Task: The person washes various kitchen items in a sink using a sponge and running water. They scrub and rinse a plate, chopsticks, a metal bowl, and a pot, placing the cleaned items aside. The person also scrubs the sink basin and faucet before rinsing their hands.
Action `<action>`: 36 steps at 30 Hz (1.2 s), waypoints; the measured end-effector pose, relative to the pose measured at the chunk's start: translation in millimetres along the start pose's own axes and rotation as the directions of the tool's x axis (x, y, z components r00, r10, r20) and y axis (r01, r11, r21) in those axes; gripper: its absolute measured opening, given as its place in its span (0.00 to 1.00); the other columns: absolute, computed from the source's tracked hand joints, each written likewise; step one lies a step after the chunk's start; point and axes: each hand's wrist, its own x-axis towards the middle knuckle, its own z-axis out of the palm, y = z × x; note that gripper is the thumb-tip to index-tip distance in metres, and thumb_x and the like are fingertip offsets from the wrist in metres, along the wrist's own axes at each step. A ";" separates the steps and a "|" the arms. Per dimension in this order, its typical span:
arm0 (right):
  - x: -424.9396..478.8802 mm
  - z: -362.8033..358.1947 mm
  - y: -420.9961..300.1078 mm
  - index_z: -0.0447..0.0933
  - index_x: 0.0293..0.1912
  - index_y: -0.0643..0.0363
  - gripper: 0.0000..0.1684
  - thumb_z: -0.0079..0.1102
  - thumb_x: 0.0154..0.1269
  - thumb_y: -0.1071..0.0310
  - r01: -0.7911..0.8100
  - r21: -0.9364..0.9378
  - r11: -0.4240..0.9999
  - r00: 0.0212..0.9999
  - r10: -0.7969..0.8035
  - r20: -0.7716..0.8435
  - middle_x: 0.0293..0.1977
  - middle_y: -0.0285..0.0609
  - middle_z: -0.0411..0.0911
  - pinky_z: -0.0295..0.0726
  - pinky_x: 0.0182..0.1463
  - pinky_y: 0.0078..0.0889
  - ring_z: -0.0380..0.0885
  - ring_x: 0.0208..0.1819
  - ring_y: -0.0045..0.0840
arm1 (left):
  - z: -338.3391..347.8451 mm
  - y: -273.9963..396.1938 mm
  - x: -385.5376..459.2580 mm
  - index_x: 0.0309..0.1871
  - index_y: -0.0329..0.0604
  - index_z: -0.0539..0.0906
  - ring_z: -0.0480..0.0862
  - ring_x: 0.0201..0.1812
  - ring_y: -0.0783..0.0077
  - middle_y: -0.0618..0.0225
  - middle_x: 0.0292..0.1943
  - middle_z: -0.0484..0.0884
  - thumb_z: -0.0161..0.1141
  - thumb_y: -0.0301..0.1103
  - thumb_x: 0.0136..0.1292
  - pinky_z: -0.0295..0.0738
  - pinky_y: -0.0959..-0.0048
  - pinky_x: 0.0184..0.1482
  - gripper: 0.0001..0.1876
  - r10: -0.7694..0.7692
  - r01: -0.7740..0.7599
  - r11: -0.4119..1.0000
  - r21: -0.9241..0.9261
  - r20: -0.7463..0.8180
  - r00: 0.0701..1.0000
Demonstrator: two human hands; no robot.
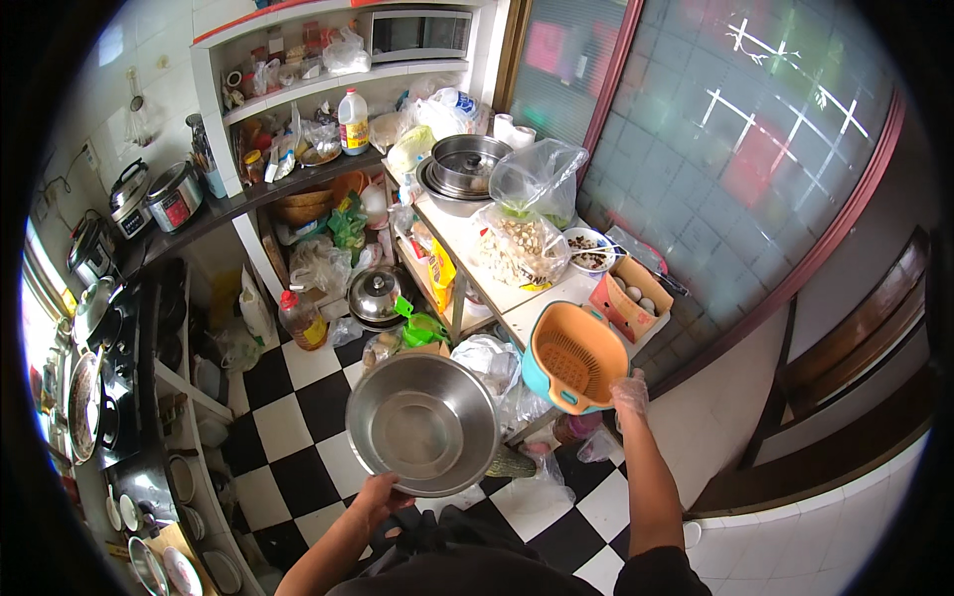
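A large stainless steel basin (421, 425) hangs over the checkered floor, its inside bare. My left hand (384, 495) grips the near rim of that basin. To the right, an orange strainer basket (574, 357) sits inside a turquoise outer basin (531, 380) at the near end of the white table. My right hand (630, 393), in a thin clear plastic glove, holds the right near edge of this nested pair. Its fingertips are partly hidden by the rim.
Beyond the strainer, a cardboard box of eggs (630, 298), a patterned bowl (589, 249) and a bag of chopped pieces (518, 249) crowd the white table. Below lie a green dustpan (421, 328), an oil bottle (303, 320) and plastic bags (488, 361). A gas stove (130, 387) stands left.
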 end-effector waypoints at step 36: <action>-250.2 49.2 84.2 0.60 0.65 0.68 0.33 0.52 0.60 0.70 -0.218 0.800 0.559 0.860 0.498 -0.113 0.30 0.44 0.75 0.76 0.34 0.27 0.75 0.30 0.25 | 328.3 14.3 109.2 0.53 0.40 0.70 0.85 0.31 0.61 0.58 0.37 0.82 0.57 0.30 0.58 0.85 0.66 0.29 0.19 -0.096 0.055 0.992 0.117 0.378 0.921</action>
